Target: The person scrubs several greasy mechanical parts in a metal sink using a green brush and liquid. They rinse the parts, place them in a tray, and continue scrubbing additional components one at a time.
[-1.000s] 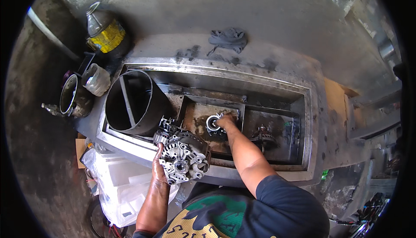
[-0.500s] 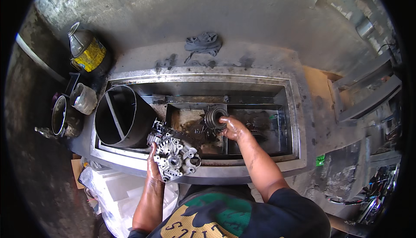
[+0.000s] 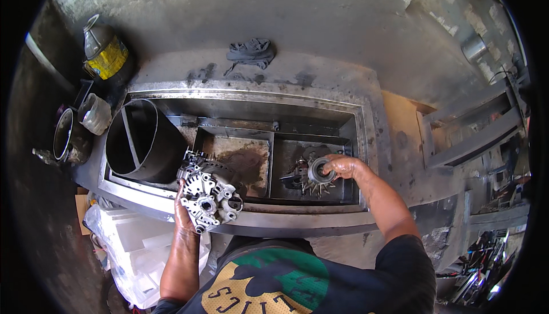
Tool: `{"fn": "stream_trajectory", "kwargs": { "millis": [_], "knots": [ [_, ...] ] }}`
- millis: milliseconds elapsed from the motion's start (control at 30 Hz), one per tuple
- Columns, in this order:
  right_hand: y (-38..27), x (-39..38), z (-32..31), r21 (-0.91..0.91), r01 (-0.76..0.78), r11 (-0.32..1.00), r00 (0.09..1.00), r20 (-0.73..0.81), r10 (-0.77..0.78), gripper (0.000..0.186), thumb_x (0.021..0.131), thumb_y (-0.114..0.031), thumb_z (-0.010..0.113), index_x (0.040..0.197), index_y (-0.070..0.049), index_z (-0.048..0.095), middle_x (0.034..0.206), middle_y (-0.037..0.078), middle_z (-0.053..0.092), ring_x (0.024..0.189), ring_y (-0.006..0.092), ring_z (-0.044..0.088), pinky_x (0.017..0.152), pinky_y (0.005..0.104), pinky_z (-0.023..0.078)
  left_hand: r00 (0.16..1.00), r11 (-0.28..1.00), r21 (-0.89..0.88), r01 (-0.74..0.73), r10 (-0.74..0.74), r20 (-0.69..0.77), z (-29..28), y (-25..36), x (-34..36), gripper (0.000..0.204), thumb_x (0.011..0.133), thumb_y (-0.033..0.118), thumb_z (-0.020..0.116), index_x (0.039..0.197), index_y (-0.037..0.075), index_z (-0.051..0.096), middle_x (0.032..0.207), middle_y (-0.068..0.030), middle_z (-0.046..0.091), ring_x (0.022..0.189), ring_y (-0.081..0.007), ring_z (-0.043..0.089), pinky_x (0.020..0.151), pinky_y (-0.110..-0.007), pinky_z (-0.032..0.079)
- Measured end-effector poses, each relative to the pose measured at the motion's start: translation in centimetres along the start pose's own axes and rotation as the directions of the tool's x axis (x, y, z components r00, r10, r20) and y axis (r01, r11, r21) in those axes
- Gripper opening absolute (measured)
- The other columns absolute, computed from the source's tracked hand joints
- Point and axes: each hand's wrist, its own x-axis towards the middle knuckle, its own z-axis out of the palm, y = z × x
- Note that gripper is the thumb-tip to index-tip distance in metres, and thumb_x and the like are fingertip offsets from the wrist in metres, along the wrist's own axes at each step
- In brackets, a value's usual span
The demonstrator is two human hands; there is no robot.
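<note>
My left hand (image 3: 183, 214) is closed around the near side of a silver alternator housing (image 3: 207, 204), slotted and full of holes, held over the basin's front rim. Its fingers are partly hidden behind the housing. Over the right compartment, my right hand (image 3: 344, 167) grips a grey ribbed pulley (image 3: 315, 172), with fingertips at its central hole. Finned, dark metal parts (image 3: 318, 189) show around and below the pulley; whether they are joined to it I cannot tell. Both hands look wet or oily.
The metal basin (image 3: 370, 159) has a divider (image 3: 271, 165) between two compartments. A large open black cylinder (image 3: 117, 142) with a crossbar stands at its left. Beyond lie a jug (image 3: 108, 59) with a yellow label, a plastic tub (image 3: 96, 114), a pot (image 3: 70, 136) and a dark rag (image 3: 251, 52).
My right hand has carried the pulley rightward, from near the divider to over the right compartment. My left hand still holds the housing. The whole view has shifted a little to the right.
</note>
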Motion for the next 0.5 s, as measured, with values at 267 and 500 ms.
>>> {"fn": "stream_trajectory", "kwargs": {
  "millis": [267,500],
  "knots": [
    [0.0,2.7,-0.4,-0.093,-0.033,0.995,0.988,0.146,0.047,0.083,0.076,-0.004,0.075,0.154,0.001,0.045,0.126,0.012,0.066,0.121,0.0203,0.06,0.103,0.0318,0.046,0.981,0.988,-0.021,-0.152,0.149,-0.121,-4.3,-0.3,-2.1,0.043,0.102,0.047,0.051,0.116,0.012,0.071,0.109,-0.0198,0.072,0.092,-0.0415,0.068,0.072,-0.062,0.056],
    [-0.2,5.5,-1.8,-0.169,0.055,0.984,0.974,0.225,-0.015,0.088,0.072,-0.003,0.078,0.154,0.001,0.046,0.134,0.014,0.063,0.13,0.0237,0.055,0.11,0.0321,0.042,0.942,0.954,0.048,-0.295,0.299,-0.153,-1.7,-3.0,-5.8,0.047,0.108,0.047,0.053,0.119,0.005,0.069,0.102,-0.0138,0.076,0.086,-0.0279,0.075,0.075,-0.043,0.066]
  ]
}}
